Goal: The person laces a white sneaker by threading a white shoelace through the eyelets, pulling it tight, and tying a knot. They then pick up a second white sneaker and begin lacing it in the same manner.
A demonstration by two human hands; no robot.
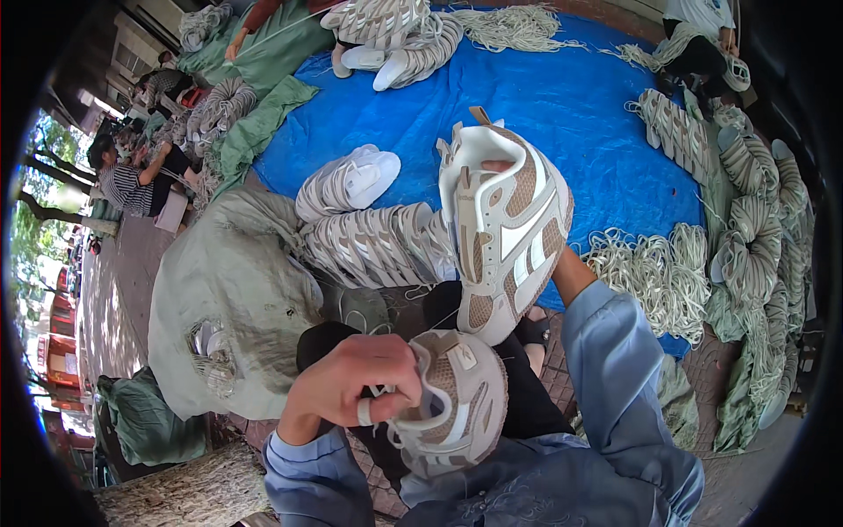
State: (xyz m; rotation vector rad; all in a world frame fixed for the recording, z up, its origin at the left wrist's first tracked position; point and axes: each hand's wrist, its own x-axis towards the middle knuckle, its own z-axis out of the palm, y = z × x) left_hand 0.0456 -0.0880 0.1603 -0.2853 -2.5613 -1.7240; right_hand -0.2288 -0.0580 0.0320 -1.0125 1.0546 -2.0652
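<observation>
Up in front of me, my right hand (498, 165) holds a beige and white sneaker upper (518, 237). Most of that hand is hidden behind the shoe; part of it shows inside the collar. A second, matching sneaker upper (461, 400) lies on my lap, tilted, its heel side showing. At its opening is my left hand (369, 378), fingers curled and pinched together, with a white band round one finger. Thin white lace shows around those fingers, but what they grip is hidden.
Stacked shoe uppers (378, 246) lie ahead on a blue tarp (597, 140). Bundles of white laces (650, 272) lie at the right, beside more nested uppers (751, 237). A bulging grey-green sack (233, 299) stands close on my left. Several other people sit or work around.
</observation>
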